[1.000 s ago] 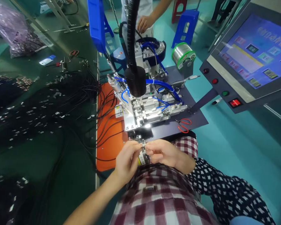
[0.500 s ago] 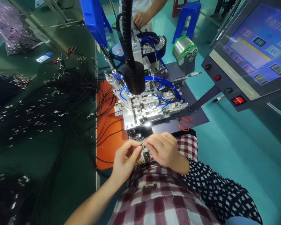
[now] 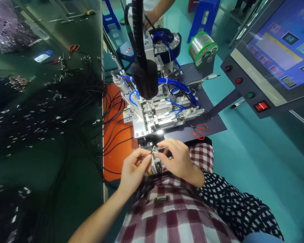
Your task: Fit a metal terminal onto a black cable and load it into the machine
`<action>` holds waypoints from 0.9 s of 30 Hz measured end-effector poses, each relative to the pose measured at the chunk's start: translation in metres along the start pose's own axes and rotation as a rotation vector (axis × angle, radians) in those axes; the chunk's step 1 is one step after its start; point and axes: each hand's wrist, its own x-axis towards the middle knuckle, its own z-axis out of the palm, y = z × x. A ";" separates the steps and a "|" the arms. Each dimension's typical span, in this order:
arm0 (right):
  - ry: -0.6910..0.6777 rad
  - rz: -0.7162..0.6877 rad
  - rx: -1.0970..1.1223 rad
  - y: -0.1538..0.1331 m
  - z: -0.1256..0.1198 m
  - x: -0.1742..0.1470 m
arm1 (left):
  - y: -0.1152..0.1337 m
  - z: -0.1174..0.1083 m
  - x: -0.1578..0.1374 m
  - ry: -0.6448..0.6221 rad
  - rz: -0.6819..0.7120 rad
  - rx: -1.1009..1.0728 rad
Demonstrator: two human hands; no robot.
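Observation:
My left hand (image 3: 134, 170) pinches the end of a thin dark cable (image 3: 152, 152) between thumb and forefinger; short light strands or a small tip stick up from it. Just to the right, my right hand (image 3: 178, 160) has its thumb and forefinger apart beside that tip, with nothing visible between them. Both hands are in front of the bench machine (image 3: 164, 116), above its small front fixture (image 3: 155, 163), which they partly cover. Most of the held cable is hidden by my left hand.
Black cables (image 3: 116, 125) run over the orange plate (image 3: 114, 162) to a pile on the dark table at left. Red-handled snips (image 3: 200, 131) lie on the grey base. A solder spool (image 3: 202, 49), a control screen (image 3: 276, 54) and a black lamp (image 3: 145, 79) surround the machine. Another person's hand (image 3: 152, 18) is behind.
My right thumb and forefinger have parted and drawn slightly back from the cable end, where they were pinched before. My left hand keeps its pinch. The view has shifted slightly.

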 end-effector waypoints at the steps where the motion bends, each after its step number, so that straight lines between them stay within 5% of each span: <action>1: 0.006 -0.103 -0.108 0.001 -0.001 0.001 | 0.000 -0.001 0.000 -0.009 -0.015 -0.007; 5: 0.003 -0.342 -0.301 0.004 -0.004 0.007 | -0.004 -0.004 0.001 -0.063 -0.054 -0.055; 8: -0.057 -0.377 -0.316 0.003 -0.006 0.011 | -0.008 -0.005 -0.001 -0.105 -0.086 -0.119; 11: -0.173 -0.065 -0.043 -0.002 -0.005 0.012 | -0.012 -0.001 -0.002 -0.058 -0.028 -0.077; 15: -0.411 0.590 0.747 -0.005 0.007 0.009 | -0.015 0.006 -0.001 0.144 0.269 0.190; 18: -0.354 0.699 0.911 -0.001 0.014 0.003 | -0.014 0.005 0.001 0.119 0.216 0.170; 20: -0.202 0.543 0.665 0.002 0.015 0.000 | -0.011 0.001 0.003 0.059 0.073 0.067; 23: -0.057 0.097 0.108 0.008 0.009 0.000 | -0.008 -0.004 0.003 -0.003 -0.066 -0.058; 27: -0.048 -0.362 -0.312 0.008 -0.003 0.011 | -0.005 -0.007 0.002 -0.074 -0.124 -0.175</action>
